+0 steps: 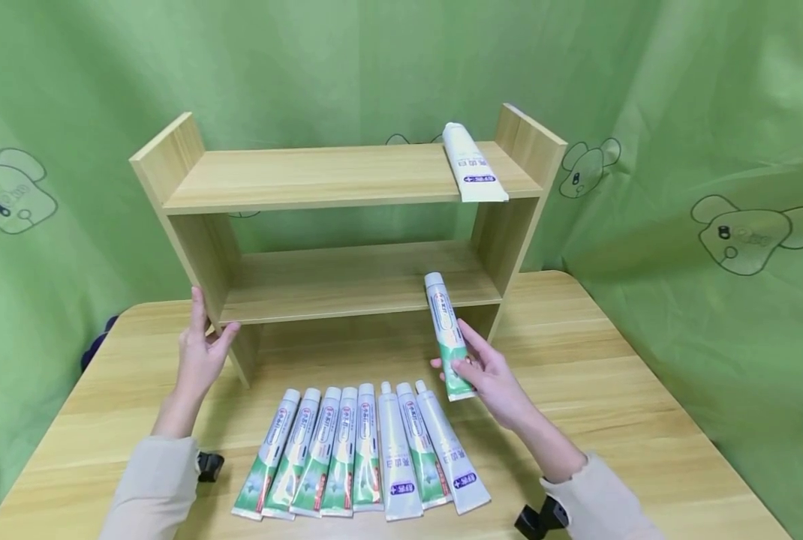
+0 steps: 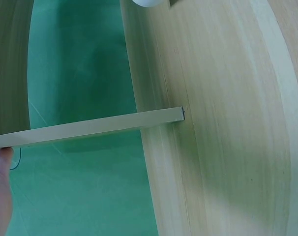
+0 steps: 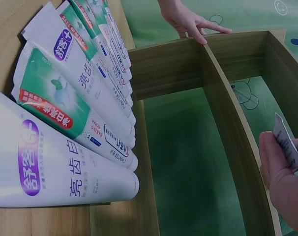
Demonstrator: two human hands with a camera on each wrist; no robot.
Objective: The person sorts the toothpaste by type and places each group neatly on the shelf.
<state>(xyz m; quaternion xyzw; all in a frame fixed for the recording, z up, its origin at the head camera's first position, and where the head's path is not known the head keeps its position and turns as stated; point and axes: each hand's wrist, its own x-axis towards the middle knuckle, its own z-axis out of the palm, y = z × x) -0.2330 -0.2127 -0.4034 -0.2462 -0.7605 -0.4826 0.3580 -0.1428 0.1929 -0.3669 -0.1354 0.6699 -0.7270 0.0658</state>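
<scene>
In front of the wooden rack point(image 1: 350, 270), near its right end, a green-and-white toothpaste tube point(image 1: 444, 319) is held in the right hand point(image 1: 497, 381), cap up. The left hand point(image 1: 200, 356), fingers spread, touches the rack's left side. Between the forearms, eight tubes point(image 1: 367, 450) line the table point(image 1: 618, 390); a white tube point(image 1: 470, 161) lies on top.

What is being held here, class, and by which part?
The right grip holds a green and white tube by its green lower end, opposite the cap; the left grip touches the wooden shelf.
</scene>
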